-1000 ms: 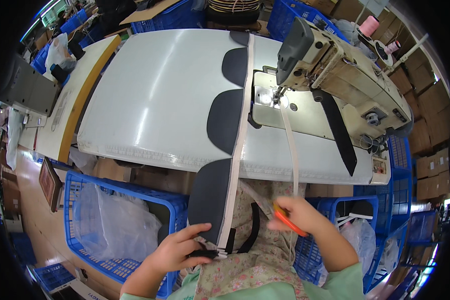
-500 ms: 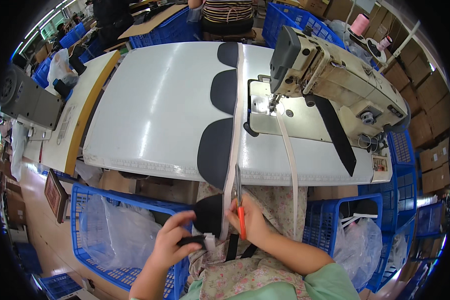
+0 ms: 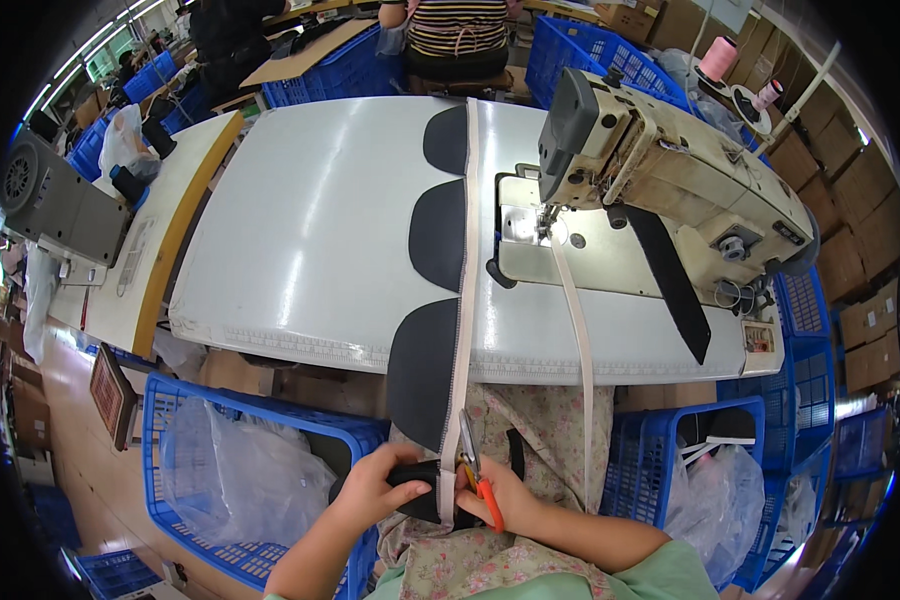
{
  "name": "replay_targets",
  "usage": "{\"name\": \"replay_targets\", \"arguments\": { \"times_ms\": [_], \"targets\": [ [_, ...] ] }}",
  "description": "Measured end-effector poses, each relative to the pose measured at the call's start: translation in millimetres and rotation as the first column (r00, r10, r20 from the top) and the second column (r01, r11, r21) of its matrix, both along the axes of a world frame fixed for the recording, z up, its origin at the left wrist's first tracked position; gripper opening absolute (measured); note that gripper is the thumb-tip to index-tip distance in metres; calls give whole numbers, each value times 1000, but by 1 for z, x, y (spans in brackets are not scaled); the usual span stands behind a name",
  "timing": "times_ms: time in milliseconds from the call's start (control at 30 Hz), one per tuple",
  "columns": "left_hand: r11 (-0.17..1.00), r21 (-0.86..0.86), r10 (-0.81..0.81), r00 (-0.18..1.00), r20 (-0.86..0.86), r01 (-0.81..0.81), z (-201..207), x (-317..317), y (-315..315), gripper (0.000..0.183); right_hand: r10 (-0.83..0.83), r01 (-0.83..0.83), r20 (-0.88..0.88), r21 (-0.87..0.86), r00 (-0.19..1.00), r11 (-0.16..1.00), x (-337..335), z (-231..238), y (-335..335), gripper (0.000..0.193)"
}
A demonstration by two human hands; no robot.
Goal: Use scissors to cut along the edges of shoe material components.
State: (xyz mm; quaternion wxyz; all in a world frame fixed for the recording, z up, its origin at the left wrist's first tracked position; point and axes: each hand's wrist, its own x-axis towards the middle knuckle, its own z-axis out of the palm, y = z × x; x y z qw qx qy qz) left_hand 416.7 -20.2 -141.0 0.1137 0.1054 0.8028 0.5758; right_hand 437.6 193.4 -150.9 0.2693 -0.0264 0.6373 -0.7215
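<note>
A long pale pink tape (image 3: 472,200) runs from the far edge of the white table down to my lap, with several black half-round fabric pieces (image 3: 425,370) joined along its left side. My left hand (image 3: 380,490) grips the nearest black piece, its thumb lying on top beside the tape. In my right hand (image 3: 510,500) are orange-handled scissors (image 3: 490,505), blades pointing up and away along the tape's right side. The right fingertips touch the tape; whether they pinch it is hidden. A second pale tape (image 3: 575,320) hangs from the sewing machine's needle area (image 3: 550,225).
A sewing machine (image 3: 680,170) stands at the table's right, a black strip (image 3: 675,290) lying over its bed. Blue crates (image 3: 260,400) holding plastic bags flank my lap. Another machine (image 3: 65,200) is on the left. A person in a striped top (image 3: 460,25) sits beyond the table.
The tape and its black pieces have slid toward me. My left hand has come in to the right and closed on the nearest black piece; the right hand with the scissors has moved slightly nearer.
</note>
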Motion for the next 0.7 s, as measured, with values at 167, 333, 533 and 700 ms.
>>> {"name": "replay_targets", "arguments": {
  "times_ms": [167, 333, 533, 700],
  "targets": [
    [986, -93, -152, 966, -210, 135, 3, 8, -7, 37, 21, -21, -12, -7, 1000, 1000, 10, -5, 2, 12],
    [996, -77, -63, 924, -378, 36, 4, 19, 0, 37, 100, -99, -31, 20, 995, 995, 7, 16, 15, 18],
    [974, -62, -226, 904, -364, 219, 17, 5, -6, 36, 558, -433, -125, 501, 820, 749, -31, 66, 88, 47],
    [964, -118, -266, 885, -383, 239, 29, 1, -9, 37, 713, -544, 16, 659, 701, 520, -45, 86, 123, 64]
  ]
}}
